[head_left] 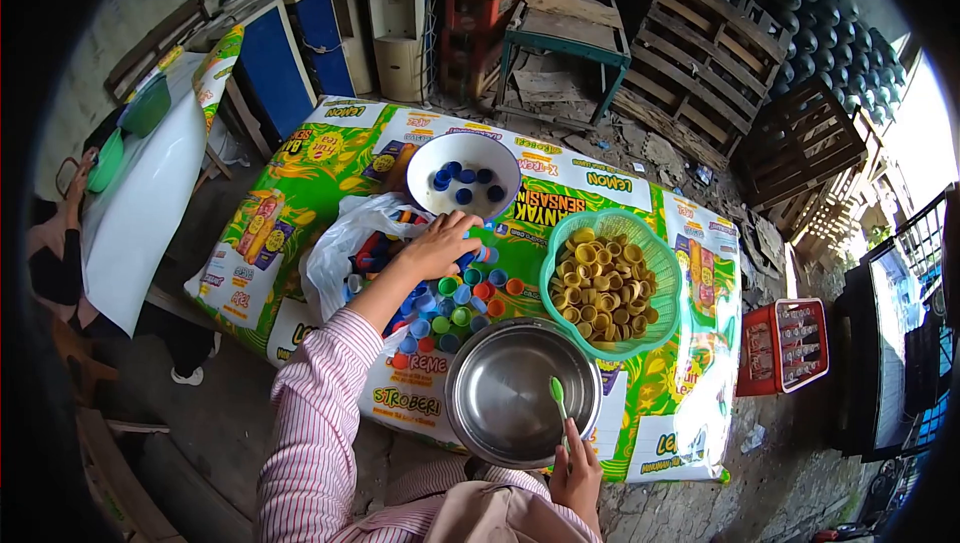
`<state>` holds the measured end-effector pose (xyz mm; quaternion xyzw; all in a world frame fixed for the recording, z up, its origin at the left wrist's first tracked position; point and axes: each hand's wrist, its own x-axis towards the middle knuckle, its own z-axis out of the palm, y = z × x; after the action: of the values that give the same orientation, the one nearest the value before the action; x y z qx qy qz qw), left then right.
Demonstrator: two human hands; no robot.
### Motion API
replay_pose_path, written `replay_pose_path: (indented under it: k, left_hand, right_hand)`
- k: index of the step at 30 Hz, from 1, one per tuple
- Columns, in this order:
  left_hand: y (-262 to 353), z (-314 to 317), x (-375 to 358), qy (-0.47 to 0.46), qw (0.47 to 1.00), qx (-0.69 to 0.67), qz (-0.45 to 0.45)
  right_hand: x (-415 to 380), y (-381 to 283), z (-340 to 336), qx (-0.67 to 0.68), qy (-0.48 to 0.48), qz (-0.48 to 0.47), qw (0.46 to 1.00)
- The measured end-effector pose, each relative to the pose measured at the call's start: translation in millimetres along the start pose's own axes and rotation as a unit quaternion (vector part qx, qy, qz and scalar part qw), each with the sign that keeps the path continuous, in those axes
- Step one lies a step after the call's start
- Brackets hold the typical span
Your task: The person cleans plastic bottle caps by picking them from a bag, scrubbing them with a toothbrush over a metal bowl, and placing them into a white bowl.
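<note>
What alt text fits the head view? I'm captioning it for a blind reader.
A person's left hand reaches into a pile of mixed-colour bottle caps on a printed mat, beside a white bowl of blue caps, a green basket of yellow caps and an empty steel bowl. The right hand holds a green-tipped tool.

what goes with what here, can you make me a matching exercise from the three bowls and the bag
Things:
1. white bowl
2. green basket
3. steel bowl
4. plastic bag

Contents or state:
A. yellow caps
B. empty
C. blue caps
D. lies open beside the left hand, mixed caps inside

Pairs: 1-C, 2-A, 3-B, 4-D
</note>
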<state>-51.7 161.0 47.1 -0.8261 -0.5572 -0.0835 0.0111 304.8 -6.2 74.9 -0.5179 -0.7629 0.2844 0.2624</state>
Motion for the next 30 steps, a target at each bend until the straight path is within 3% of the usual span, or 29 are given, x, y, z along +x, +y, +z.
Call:
replay_pose_path:
  k: [3, 4, 5, 8, 10, 12, 14, 17, 18, 22, 30]
  left_hand:
    - [-8, -7, -10, 0.039, 0.989, -0.139, -0.020]
    - [0, -20, -14, 0.033, 0.978, -0.186, -0.086]
    - [8, -28, -19, 0.057, 0.967, -0.228, -0.095]
    - [52, -52, -31, 0.122, 0.943, -0.298, -0.089]
    - [93, -50, -38, 0.108, 0.909, -0.392, -0.092]
    - [126, -32, -45, 0.078, 0.926, -0.368, -0.012]
    - [153, -11, -49, -0.019, 0.913, -0.407, -0.035]
    - [170, 31, -47, -0.014, 0.889, -0.457, -0.017]
    - [175, 39, -47, -0.020, 0.912, -0.409, -0.021]
    - [183, 57, -48, -0.046, 0.945, -0.324, -0.013]
    - [184, 63, -47, -0.079, 0.940, -0.329, -0.046]
  right_hand:
    - [3, -2, -3, 0.014, 0.015, -0.011, 1.000]
    - [5, 0, -3, 0.019, 0.033, -0.026, 0.999]
    - [7, 2, -3, 0.023, 0.048, -0.036, 0.998]
    - [13, 9, -7, 0.005, 0.078, -0.045, 0.996]
    - [15, 5, -14, 0.028, 0.039, 0.016, 0.999]
    - [13, 7, -14, 0.031, 0.041, 0.029, 0.998]
    - [10, 8, -15, 0.042, 0.059, 0.019, 0.997]
    - [2, 15, -9, 0.027, 0.092, -0.009, 0.995]
    - [-1, 17, -7, 0.021, 0.112, -0.034, 0.993]
    - [-12, 18, -7, 0.032, 0.082, 0.006, 0.996]
    - [-20, 20, -11, 0.041, 0.081, 0.019, 0.996]
